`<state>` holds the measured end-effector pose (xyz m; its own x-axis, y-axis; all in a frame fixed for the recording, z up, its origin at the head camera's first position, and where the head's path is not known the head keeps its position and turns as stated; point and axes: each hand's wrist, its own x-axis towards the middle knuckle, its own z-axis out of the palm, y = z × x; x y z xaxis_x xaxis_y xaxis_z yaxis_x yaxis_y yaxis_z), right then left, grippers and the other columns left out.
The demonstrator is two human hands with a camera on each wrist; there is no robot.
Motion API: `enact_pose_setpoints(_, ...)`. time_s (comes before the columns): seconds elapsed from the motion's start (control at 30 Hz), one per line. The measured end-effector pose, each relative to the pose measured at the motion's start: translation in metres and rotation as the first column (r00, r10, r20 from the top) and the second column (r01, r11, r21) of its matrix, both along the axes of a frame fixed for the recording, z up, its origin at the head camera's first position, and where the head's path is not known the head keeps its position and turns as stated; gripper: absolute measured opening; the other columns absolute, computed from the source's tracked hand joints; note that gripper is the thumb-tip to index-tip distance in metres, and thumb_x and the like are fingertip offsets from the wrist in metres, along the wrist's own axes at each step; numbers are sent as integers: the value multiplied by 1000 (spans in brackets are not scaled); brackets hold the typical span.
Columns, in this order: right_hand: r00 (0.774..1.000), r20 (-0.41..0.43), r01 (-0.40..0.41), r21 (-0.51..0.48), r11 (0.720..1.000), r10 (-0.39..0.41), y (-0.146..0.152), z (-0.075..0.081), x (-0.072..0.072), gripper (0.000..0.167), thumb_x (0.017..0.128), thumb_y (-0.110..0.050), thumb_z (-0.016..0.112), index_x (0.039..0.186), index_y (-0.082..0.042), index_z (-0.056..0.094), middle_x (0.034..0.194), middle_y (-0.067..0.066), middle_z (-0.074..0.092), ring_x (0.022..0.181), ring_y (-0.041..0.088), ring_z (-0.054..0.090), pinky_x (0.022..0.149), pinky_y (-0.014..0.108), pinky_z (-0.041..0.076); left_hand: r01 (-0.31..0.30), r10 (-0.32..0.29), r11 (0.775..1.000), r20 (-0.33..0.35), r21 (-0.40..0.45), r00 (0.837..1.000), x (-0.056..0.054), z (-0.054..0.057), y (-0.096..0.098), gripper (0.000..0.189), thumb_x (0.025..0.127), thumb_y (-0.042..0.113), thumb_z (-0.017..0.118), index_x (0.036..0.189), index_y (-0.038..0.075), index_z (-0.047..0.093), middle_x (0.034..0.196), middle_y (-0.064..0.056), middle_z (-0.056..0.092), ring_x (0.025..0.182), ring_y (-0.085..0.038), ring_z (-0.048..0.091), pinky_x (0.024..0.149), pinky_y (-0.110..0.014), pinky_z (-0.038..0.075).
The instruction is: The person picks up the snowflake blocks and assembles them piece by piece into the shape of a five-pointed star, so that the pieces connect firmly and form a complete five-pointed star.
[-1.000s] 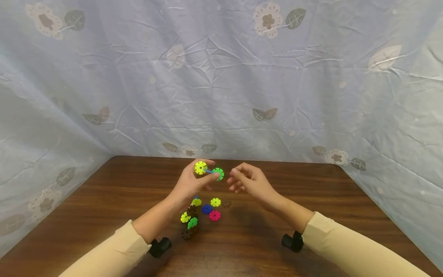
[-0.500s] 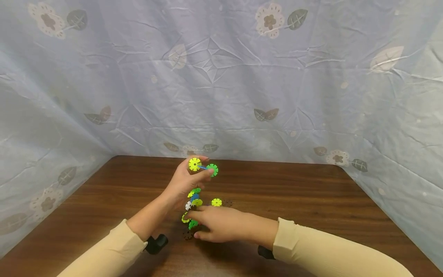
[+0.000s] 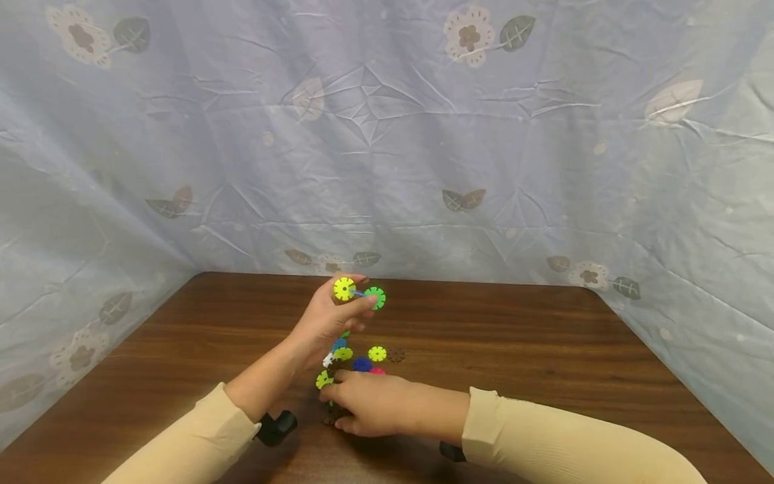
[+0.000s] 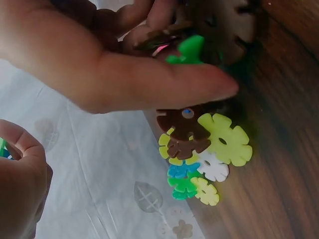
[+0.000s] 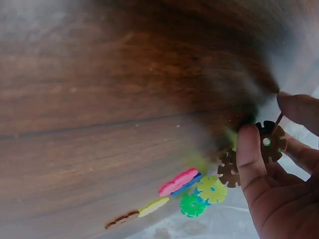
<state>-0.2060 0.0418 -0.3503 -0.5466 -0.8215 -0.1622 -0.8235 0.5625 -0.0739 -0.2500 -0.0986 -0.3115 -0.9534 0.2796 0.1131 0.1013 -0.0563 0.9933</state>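
In the head view my left hand [image 3: 323, 316], raised over the table, pinches linked slotted snowflake discs: a yellow disc [image 3: 344, 288], a blue one seen edge-on, and a green disc [image 3: 378, 297] under the thumb. My right hand [image 3: 383, 403] reaches left into loose discs on the table, beside a yellow disc [image 3: 324, 380]. In the right wrist view its thumb and fingers stand apart around a brown disc [image 5: 273, 148]. The left wrist view shows the right hand's thumb over a green disc [image 4: 190, 51] and another brown disc [image 4: 229, 25].
On the wooden table [image 3: 544, 349] lie more discs: a yellow one [image 3: 377, 353], a brown one [image 3: 396, 355], a dark blue one [image 3: 363, 364] and a partly covered pink one [image 3: 377, 372]. A patterned curtain [image 3: 387, 168] encloses the back and sides.
My right hand has come from beside the raised discs down and left into the loose pile, then shifted slightly toward me. My left hand still holds the linked discs, shifted slightly left.
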Motion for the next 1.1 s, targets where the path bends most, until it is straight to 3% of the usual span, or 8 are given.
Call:
enact_pose_setpoints(0.17, 996, 77, 38, -61, 997, -34, 6, 1, -1, 45, 96, -38, 77, 134, -19, 64, 125, -3, 64, 93, -3, 58, 79, 11, 52, 22, -23, 999, 17, 42, 1000, 1, -1, 3, 55, 105, 18, 64, 153, 6, 40, 109, 6, 65, 90, -10, 68, 78, -23, 58)
enact_pose_setpoints(0.3, 995, 93, 47, -95, 994, -38, 11, 1, -3, 44, 94, -38, 79, 129, -18, 62, 121, -4, 63, 88, -3, 54, 76, 12, 50, 18, -20, 998, 19, 65, 1000, 1, -1, 4, 49, 107, 22, 59, 150, 6, 41, 114, 5, 63, 85, -7, 69, 76, -21, 58)
enact_pose_setpoints(0.53, 995, 81, 74, -176, 982, -60, 19, 2, -4, 42, 98, -25, 76, 132, -15, 54, 124, -4, 64, 103, 0, 59, 85, 14, 52, 15, -18, 998, 34, 67, 999, 1, -3, 6, 50, 108, 22, 58, 151, 5, 41, 130, -1, 58, 87, -8, 69, 75, -20, 58)
enact_pose_setpoints(0.67, 995, 87, 76, -223, 972, -58, 24, 5, -6, 34, 98, -18, 75, 126, -11, 58, 116, -5, 64, 99, 1, 57, 83, 14, 51, 20, -23, 997, 34, 75, 999, 1, -4, 7, 51, 107, 21, 58, 152, 4, 40, 137, -2, 55, 89, -9, 69, 75, -21, 57)
enact_pose_setpoints(0.73, 994, 102, 66, -249, 966, -42, 28, 6, -7, 29, 98, -16, 75, 123, -10, 61, 117, -4, 64, 101, 1, 57, 86, 15, 51, 19, -23, 996, 36, 82, 999, 1, -4, 7, 50, 107, 22, 59, 150, 4, 41, 133, 0, 58, 90, -11, 69, 76, -21, 57)
enact_pose_setpoints(0.87, 992, 122, 64, -312, 948, -27, 39, 5, -9, 26, 97, -13, 76, 120, -12, 65, 121, -1, 63, 111, 5, 59, 95, 18, 53, 12, -16, 996, 40, 89, 999, 0, -4, 8, 48, 107, 24, 59, 148, 4, 43, 110, 6, 65, 87, -10, 69, 76, -22, 58)
enact_pose_setpoints(0.93, 990, 138, 79, -343, 936, -33, 45, 4, -11, 25, 97, -11, 76, 120, -13, 67, 119, 0, 62, 106, 5, 59, 92, 18, 54, 6, -10, 996, 43, 91, 999, 0, -3, 9, 47, 108, 26, 59, 147, 4, 44, 101, 7, 66, 84, -9, 69, 75, -23, 58)
enact_pose_setpoints(1.1, 984, 172, 110, -443, 890, -36, 61, 5, -14, 32, 96, -4, 74, 127, -8, 69, 118, 6, 60, 97, 5, 57, 83, 14, 54, -19, 13, 995, 61, 95, 998, 0, -3, 10, 47, 107, 29, 59, 146, 4, 47, 99, 8, 66, 84, -9, 70, 76, -23, 58)
